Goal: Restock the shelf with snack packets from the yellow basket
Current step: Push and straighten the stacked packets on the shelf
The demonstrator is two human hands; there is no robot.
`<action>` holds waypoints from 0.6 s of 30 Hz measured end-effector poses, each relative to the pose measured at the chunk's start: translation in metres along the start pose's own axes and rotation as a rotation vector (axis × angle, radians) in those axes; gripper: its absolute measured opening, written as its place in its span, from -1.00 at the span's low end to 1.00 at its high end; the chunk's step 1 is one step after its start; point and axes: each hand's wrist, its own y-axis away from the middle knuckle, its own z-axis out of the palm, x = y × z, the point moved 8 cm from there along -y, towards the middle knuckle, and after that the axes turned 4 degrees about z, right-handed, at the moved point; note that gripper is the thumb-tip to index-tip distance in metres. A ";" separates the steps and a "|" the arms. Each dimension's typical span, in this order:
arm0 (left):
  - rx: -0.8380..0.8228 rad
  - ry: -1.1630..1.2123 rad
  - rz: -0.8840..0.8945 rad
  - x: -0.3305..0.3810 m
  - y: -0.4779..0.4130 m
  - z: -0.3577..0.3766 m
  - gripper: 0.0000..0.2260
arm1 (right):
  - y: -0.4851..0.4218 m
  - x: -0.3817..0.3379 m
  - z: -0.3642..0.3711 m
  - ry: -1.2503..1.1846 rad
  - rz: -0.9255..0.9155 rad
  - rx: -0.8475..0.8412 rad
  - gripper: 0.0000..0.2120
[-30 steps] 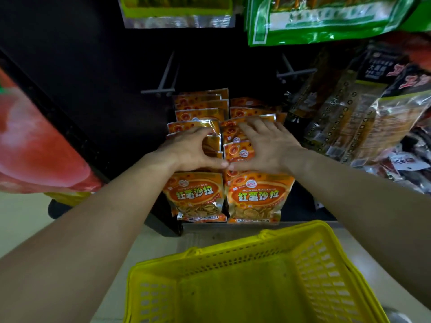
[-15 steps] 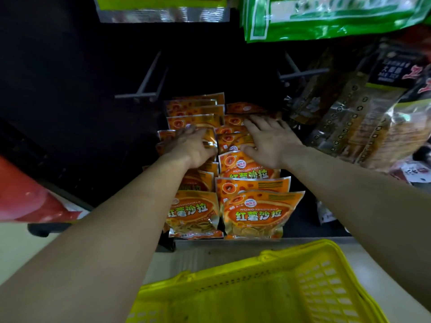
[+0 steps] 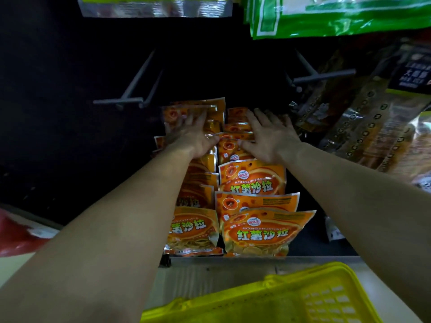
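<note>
Two rows of orange snack packets [image 3: 253, 180] stand on the low dark shelf [image 3: 310, 231], running from front to back. My left hand [image 3: 193, 134] lies flat with spread fingers on the back packets of the left row. My right hand [image 3: 270, 136] presses flat on the back packets of the right row. Neither hand grips a packet. The yellow basket [image 3: 291, 301] sits on the floor at the bottom, in front of the shelf; the part of its inside that shows holds no packets.
Grey metal hooks [image 3: 130, 94] stick out above the rows, another hook [image 3: 324, 75] to the right. Green packets [image 3: 338, 17] hang overhead. Brown and clear packets [image 3: 373, 117] crowd the right side. A red bag [image 3: 16, 236] lies at far left.
Both hands have slid from the middle of the rows toward the back, their fingers flattening out. More front packets show now. The view has moved closer and the basket sits lower in frame.
</note>
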 end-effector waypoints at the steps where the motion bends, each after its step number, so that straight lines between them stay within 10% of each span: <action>1: -0.011 -0.015 -0.006 -0.002 0.000 0.005 -0.25 | -0.002 -0.002 0.003 -0.003 -0.008 0.001 -0.21; 18: 0.092 0.111 0.102 0.013 0.042 -0.041 -0.31 | 0.033 0.004 -0.034 -0.031 0.004 0.088 -0.19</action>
